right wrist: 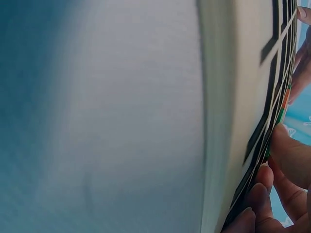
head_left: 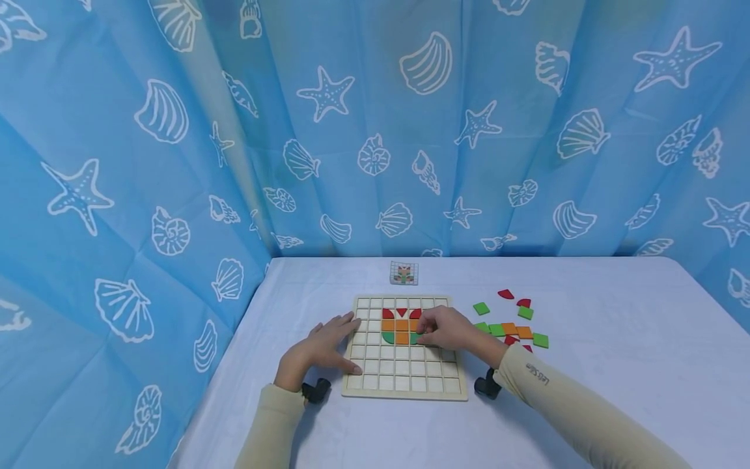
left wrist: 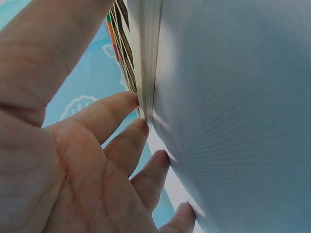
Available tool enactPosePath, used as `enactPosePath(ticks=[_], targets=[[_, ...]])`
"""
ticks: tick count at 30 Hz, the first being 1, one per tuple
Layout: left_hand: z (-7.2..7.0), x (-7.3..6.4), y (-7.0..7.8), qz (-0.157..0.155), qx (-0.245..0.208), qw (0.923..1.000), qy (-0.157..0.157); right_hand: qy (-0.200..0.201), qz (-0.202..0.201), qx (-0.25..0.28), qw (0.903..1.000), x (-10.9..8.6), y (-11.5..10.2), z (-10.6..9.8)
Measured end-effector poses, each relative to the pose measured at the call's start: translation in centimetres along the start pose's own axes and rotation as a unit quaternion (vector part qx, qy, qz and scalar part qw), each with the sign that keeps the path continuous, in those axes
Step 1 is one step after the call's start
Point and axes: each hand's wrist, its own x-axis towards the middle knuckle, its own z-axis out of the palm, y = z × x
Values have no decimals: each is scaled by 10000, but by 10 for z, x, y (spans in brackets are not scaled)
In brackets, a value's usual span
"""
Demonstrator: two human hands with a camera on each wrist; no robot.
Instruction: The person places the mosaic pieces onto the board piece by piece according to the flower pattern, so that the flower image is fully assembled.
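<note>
A wooden grid board [head_left: 403, 385] lies on the table, with red, orange and green tiles set in its upper middle cells. My left hand [head_left: 321, 346] spreads along the board's left edge, thumb and fingers apart. In the left wrist view, the index and middle fingertips [left wrist: 131, 99] touch the board's side. Over the right part of the pattern, my right hand [head_left: 448, 327] pinches a rounded green tile [head_left: 415, 339] at its cell, partly covering it. Seen from the right wrist, the thumb [right wrist: 291, 150] is against the green tile and the other fingers are curled.
Loose green, orange and red tiles [head_left: 523, 333] lie scattered right of the board, near my right forearm. A small pattern card [head_left: 404, 273] sits behind the board. A blue curtain [head_left: 375, 130] with shell prints hangs along the table's back and left.
</note>
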Motion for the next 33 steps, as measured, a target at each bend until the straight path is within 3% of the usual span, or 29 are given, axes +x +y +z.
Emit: enactPosePath(ticks=[26,33], targets=[[1,1,-1,7,15,10000,13,145,175,186,9996,2,3,-1],[2,1,-1,3,-31,10000,30,193,-216,501,9983,-3,8,-16]])
